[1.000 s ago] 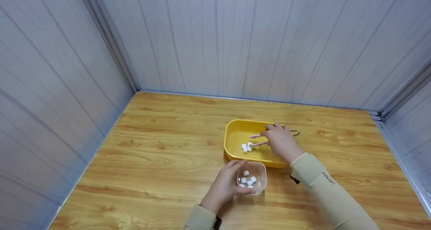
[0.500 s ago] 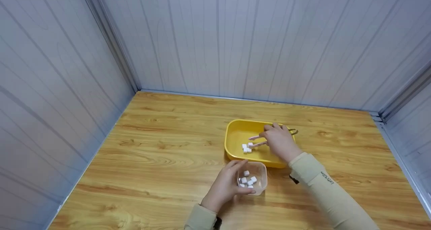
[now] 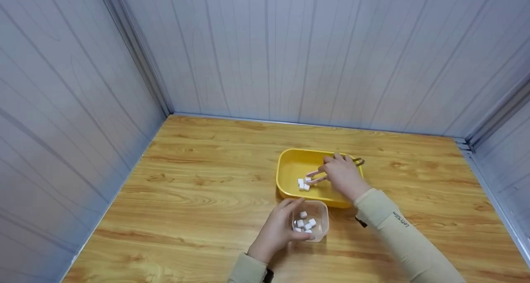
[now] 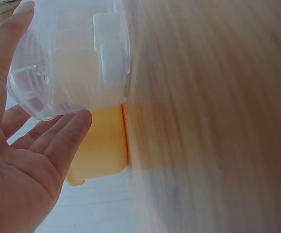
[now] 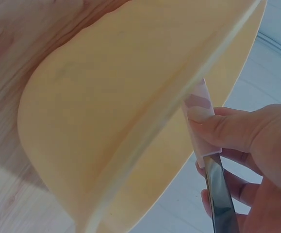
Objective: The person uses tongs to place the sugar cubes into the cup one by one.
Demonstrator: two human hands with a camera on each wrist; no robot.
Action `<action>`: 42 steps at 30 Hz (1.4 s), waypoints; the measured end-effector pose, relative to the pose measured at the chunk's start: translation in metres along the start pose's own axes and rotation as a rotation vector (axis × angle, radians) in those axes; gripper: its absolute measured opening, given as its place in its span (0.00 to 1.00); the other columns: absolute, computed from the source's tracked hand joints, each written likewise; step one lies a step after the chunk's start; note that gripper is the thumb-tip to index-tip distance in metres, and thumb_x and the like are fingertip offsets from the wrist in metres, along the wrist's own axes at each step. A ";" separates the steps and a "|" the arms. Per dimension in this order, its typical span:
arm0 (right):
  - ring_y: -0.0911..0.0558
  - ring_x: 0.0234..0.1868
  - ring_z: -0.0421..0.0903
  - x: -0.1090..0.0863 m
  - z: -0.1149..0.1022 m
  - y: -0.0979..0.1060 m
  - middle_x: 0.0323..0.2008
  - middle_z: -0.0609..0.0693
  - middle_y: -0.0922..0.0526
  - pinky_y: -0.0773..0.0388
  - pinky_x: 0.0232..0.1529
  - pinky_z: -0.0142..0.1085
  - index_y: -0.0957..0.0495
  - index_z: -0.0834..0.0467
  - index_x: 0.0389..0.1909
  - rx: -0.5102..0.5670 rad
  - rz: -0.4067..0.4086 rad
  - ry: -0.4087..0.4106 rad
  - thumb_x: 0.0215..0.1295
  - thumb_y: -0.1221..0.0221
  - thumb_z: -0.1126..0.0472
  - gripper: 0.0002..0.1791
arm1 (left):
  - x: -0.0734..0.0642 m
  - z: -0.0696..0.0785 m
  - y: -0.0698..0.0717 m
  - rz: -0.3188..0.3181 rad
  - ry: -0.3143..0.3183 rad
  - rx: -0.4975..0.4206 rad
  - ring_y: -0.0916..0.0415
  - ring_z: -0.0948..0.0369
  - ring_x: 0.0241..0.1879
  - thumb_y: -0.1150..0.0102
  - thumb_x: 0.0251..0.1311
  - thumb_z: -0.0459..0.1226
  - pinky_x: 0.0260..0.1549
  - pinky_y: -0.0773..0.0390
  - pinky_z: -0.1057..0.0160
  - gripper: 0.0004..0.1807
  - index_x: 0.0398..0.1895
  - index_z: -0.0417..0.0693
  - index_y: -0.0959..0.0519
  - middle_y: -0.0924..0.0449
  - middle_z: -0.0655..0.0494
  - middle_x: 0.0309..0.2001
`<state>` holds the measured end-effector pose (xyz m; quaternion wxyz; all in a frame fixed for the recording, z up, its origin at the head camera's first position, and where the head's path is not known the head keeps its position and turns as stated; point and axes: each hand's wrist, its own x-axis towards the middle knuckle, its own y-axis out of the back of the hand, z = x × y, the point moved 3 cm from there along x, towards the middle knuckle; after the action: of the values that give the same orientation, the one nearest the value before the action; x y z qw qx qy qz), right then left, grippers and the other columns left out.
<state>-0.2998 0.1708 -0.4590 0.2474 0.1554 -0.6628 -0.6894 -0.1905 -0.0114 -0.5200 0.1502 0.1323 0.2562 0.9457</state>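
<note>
In the head view my left hand (image 3: 275,229) holds a small clear plastic container (image 3: 324,216), thumb at the near side and fingers at the far side. Several white cubes (image 3: 307,226) lie inside it. Just beyond stands a yellow tray (image 3: 292,165) holding a small cluster of white cubes (image 3: 301,184). Over the tray, my right hand (image 3: 344,177) pinches tongs (image 5: 220,194) with pink tips and a metal bend. The tong tips stand around one cube (image 3: 307,179) in the cluster; whether they touch it I cannot tell. The tray wall hides the tips in the right wrist view.
A wood-grain table (image 3: 198,200) lies under everything. Pale panel walls (image 3: 265,55) rise at its back, left and right edges. The tray's near wall stands close behind the clear container.
The tong tips have drawn closer together around a cube at the right of the cluster. The cubes in the tray have shifted slightly. My left hand and the clear container stay in place.
</note>
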 end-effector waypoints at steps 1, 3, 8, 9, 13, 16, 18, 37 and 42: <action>0.27 0.41 0.54 0.000 0.000 -0.001 0.36 0.50 0.22 0.28 0.42 0.53 0.13 0.52 0.38 -0.003 -0.007 -0.002 0.52 0.31 0.68 0.13 | 0.000 0.000 0.000 -0.002 0.000 -0.001 0.31 0.57 0.56 0.21 0.35 0.48 0.61 0.34 0.61 0.50 0.67 0.46 0.32 0.28 0.53 0.57; 0.27 0.41 0.54 0.000 0.000 -0.002 0.36 0.50 0.22 0.28 0.42 0.53 0.13 0.51 0.39 -0.011 -0.018 -0.005 0.52 0.30 0.67 0.13 | 0.000 0.000 0.000 -0.005 0.003 0.000 0.30 0.57 0.56 0.21 0.35 0.48 0.61 0.34 0.61 0.50 0.67 0.47 0.32 0.28 0.53 0.57; 0.27 0.41 0.54 0.000 -0.001 -0.002 0.36 0.50 0.22 0.28 0.42 0.52 0.13 0.50 0.39 -0.012 -0.014 -0.006 0.52 0.31 0.67 0.13 | 0.000 0.000 0.000 -0.001 0.013 0.010 0.31 0.59 0.56 0.21 0.35 0.49 0.61 0.34 0.60 0.50 0.67 0.48 0.32 0.28 0.54 0.57; 0.27 0.40 0.54 0.000 -0.001 -0.002 0.36 0.50 0.22 0.28 0.41 0.51 0.13 0.51 0.38 -0.010 -0.009 -0.004 0.52 0.31 0.67 0.13 | -0.001 0.001 0.000 0.000 0.014 0.011 0.32 0.60 0.56 0.22 0.35 0.49 0.61 0.34 0.60 0.50 0.67 0.48 0.32 0.29 0.54 0.57; 0.27 0.39 0.53 -0.001 -0.001 -0.003 0.35 0.50 0.22 0.29 0.38 0.49 0.13 0.51 0.37 -0.012 0.013 0.014 0.51 0.31 0.69 0.13 | -0.001 0.000 -0.001 0.009 0.000 0.004 0.32 0.61 0.55 0.21 0.35 0.49 0.61 0.34 0.60 0.50 0.67 0.48 0.31 0.29 0.55 0.56; 0.27 0.38 0.53 -0.002 -0.002 -0.003 0.35 0.50 0.22 0.31 0.36 0.48 0.13 0.51 0.37 -0.025 0.029 0.027 0.50 0.30 0.69 0.13 | -0.001 -0.001 -0.001 0.012 -0.017 -0.007 0.31 0.59 0.55 0.21 0.34 0.49 0.60 0.33 0.60 0.50 0.67 0.48 0.31 0.28 0.56 0.56; 0.27 0.38 0.53 -0.002 -0.002 -0.003 0.35 0.50 0.22 0.31 0.36 0.47 0.13 0.51 0.36 -0.032 0.036 0.032 0.50 0.31 0.70 0.14 | -0.001 -0.001 -0.001 0.012 -0.027 -0.015 0.30 0.58 0.55 0.21 0.34 0.49 0.60 0.33 0.60 0.50 0.66 0.47 0.31 0.28 0.55 0.56; 0.29 0.36 0.52 -0.002 -0.003 -0.007 0.33 0.50 0.23 0.32 0.35 0.47 0.13 0.51 0.36 -0.024 0.034 0.012 0.54 0.34 0.72 0.13 | 0.000 -0.001 -0.001 0.013 -0.007 -0.031 0.30 0.57 0.55 0.21 0.34 0.47 0.60 0.34 0.59 0.50 0.66 0.48 0.31 0.28 0.54 0.56; 0.29 0.35 0.51 -0.003 -0.004 -0.006 0.32 0.49 0.23 0.33 0.33 0.45 0.13 0.52 0.35 -0.023 0.040 0.013 0.55 0.34 0.71 0.12 | -0.001 -0.001 0.000 0.006 0.010 -0.024 0.31 0.59 0.56 0.21 0.34 0.48 0.61 0.34 0.60 0.50 0.67 0.49 0.31 0.28 0.55 0.57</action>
<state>-0.2964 0.1688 -0.4656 0.2673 0.1439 -0.6562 -0.6908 -0.1901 -0.0117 -0.5211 0.1477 0.1262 0.2452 0.9498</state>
